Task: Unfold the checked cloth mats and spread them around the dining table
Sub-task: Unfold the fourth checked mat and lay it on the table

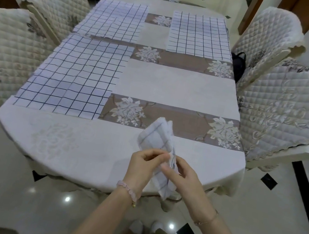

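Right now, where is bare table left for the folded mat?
Free: the near-right quarter of the cream tablecloth, bordered by the far-right white checked cloth mat and the near-left mat; also the near-end strip. The left side is crowded.

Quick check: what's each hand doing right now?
Left hand: closed, pinching the folded checked mat.
Right hand: closed, holding the same mat.

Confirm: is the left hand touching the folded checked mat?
Touching. Head view shows the left hand pinching the folded checked mat near its middle; the right hand grips it from the other side.
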